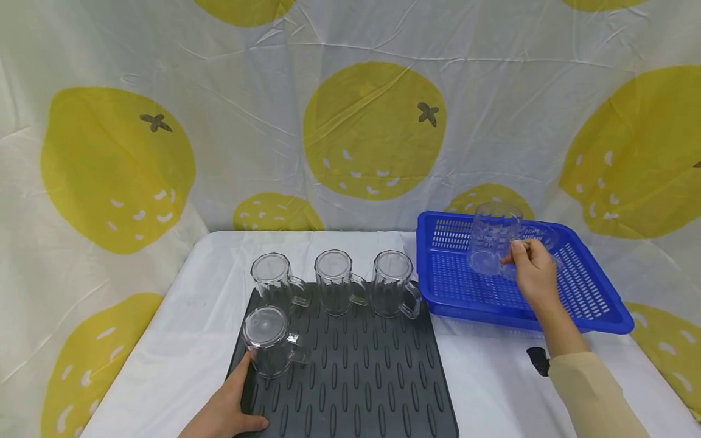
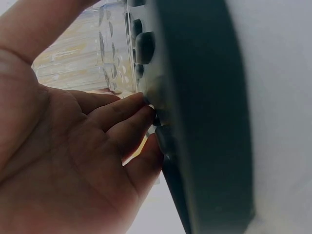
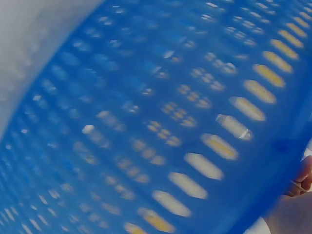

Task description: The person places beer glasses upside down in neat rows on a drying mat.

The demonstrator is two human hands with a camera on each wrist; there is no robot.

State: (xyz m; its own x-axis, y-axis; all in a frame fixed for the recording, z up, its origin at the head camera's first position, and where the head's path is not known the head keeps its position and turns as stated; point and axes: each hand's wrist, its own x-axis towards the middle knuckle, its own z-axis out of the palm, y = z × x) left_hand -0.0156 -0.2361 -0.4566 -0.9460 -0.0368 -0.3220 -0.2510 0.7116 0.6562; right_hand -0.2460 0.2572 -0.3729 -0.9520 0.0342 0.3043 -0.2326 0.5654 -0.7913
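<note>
Over the blue basket, a clear glass mug (image 1: 493,237) is held in my right hand (image 1: 535,274), fingers curled at its handle side. In the right wrist view the basket's slotted wall fills most of the picture and hides the mug. My left hand (image 1: 227,401) lies at the left edge of the dark ribbed mat (image 1: 350,383), fingers fairly straight and thumb apart. Its fingertips (image 2: 144,100) are right at the mat's studs, beside the front glass mug (image 1: 268,344). That mug stands on the mat with its handle to the right.
Along the mat's back edge stand three more glass mugs, a left one (image 1: 274,283), a middle one (image 1: 335,283) and a right one (image 1: 391,283). The blue basket (image 1: 438,307) sits right of the mat. Behind the white table (image 1: 186,334) hangs a lemon-print cloth (image 1: 246,121).
</note>
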